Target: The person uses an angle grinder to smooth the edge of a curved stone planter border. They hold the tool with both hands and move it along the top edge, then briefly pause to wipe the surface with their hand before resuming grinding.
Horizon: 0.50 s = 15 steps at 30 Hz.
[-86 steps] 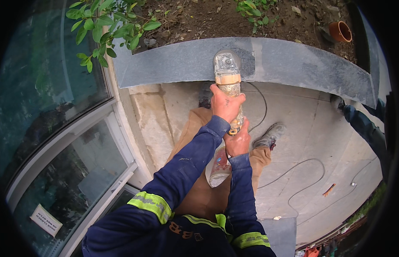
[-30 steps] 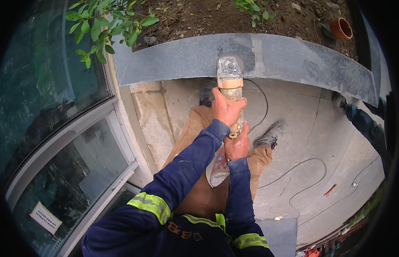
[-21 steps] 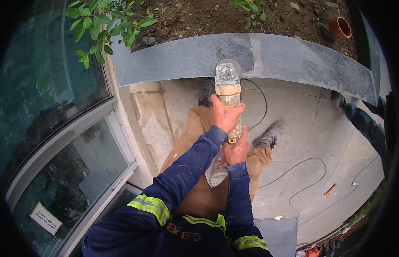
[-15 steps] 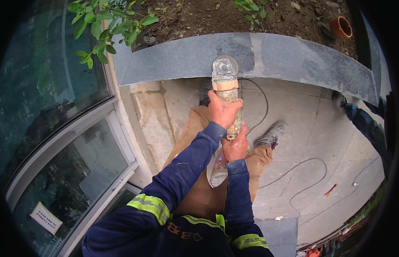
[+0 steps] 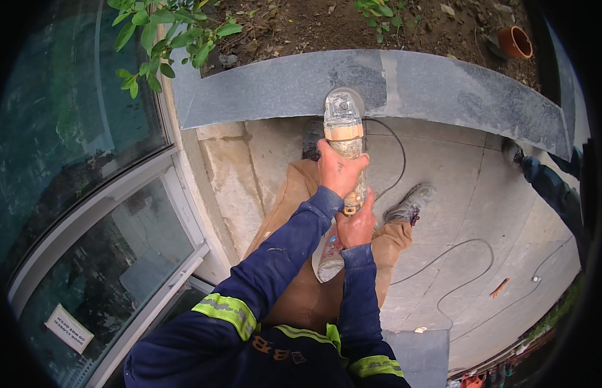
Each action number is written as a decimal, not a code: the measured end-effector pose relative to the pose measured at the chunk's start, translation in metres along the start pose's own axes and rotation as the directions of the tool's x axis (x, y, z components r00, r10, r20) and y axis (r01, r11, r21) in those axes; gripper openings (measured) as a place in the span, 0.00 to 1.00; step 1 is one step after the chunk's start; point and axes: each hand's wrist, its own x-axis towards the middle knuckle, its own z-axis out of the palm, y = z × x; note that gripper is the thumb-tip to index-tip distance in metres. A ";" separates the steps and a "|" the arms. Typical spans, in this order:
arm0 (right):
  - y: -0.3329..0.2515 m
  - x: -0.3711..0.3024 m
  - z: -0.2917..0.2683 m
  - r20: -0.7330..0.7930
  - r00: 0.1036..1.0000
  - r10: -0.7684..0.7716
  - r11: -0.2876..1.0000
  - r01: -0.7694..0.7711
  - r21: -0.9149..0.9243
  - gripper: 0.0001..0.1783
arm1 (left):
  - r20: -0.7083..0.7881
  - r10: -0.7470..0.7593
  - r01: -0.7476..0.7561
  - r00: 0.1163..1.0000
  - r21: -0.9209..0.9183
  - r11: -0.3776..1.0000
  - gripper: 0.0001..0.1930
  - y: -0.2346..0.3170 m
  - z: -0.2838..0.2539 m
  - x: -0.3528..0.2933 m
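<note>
An angle grinder [image 5: 345, 134], its body coated in pale dust, lies lengthwise between my hands. My left hand [image 5: 340, 169] wraps round the middle of its body, thumb on top. Behind it, my right hand [image 5: 356, 224] grips the rear end near the yellow part. The round disc [image 5: 356, 98] at the grinder's head rests over the front edge of a grey stone slab [image 5: 262, 90]; whether it touches the stone all round is hidden by the head. A darker patch of stone surrounds the disc.
A cable [image 5: 404, 161] loops over the paved floor [image 5: 469, 194] to the right. Soil with leafy plants [image 5: 184, 45] and a clay pot [image 5: 514, 42] lies beyond the slab. Glass doors [image 5: 107, 258] stand at left. Another person's leg [image 5: 552, 187] shows at far right.
The grinder and both my hands have shifted slightly right and a little nearer to me along the slab. My grip is the same.
</note>
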 end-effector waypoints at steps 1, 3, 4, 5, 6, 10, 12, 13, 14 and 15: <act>0.001 0.000 0.000 -0.006 1.000 0.009 1.000 -0.009 0.002 0.42 | 0.013 0.005 -0.005 1.000 -0.002 1.000 0.33 0.000 0.001 0.000; 0.002 0.000 0.001 -0.017 1.000 0.026 1.000 -0.026 0.007 0.42 | 0.039 0.015 -0.015 0.999 -0.007 1.000 0.33 0.000 0.004 0.001; -0.001 0.003 0.000 -0.014 1.000 0.024 1.000 -0.024 0.008 0.42 | 0.028 0.018 -0.017 0.999 -0.005 1.000 0.33 0.004 0.004 0.003; -0.006 0.008 -0.001 -0.012 1.000 0.022 1.000 -0.022 0.008 0.42 | 0.017 0.020 -0.020 1.000 -0.003 1.000 0.33 0.009 0.003 0.006; -0.009 0.010 -0.002 -0.009 1.000 0.021 1.000 -0.020 0.010 0.42 | 0.007 0.022 -0.022 1.000 0.000 1.000 0.33 0.012 0.003 0.008; -0.011 0.008 -0.002 0.010 0.999 0.031 1.000 -0.031 0.000 0.41 | 0.015 -0.006 0.006 1.000 -0.026 1.000 0.33 0.007 0.000 0.008; -0.003 0.002 -0.001 0.001 0.999 0.045 0.999 -0.045 0.025 0.40 | 0.035 -0.025 0.025 0.999 -0.008 1.000 0.33 0.009 0.000 0.002; -0.003 0.003 0.000 -0.004 0.999 0.054 0.998 -0.053 0.028 0.40 | 0.041 -0.013 0.013 0.999 -0.001 1.000 0.33 0.008 0.001 0.003; -0.003 0.004 0.000 -0.010 0.998 0.062 0.998 -0.062 0.031 0.41 | 0.046 -0.001 0.001 0.999 0.005 1.000 0.33 0.006 0.003 0.004; -0.004 0.005 0.001 -0.015 0.997 0.070 0.997 -0.069 0.034 0.41 | 0.052 0.011 -0.012 0.999 0.012 1.000 0.33 0.005 0.004 0.007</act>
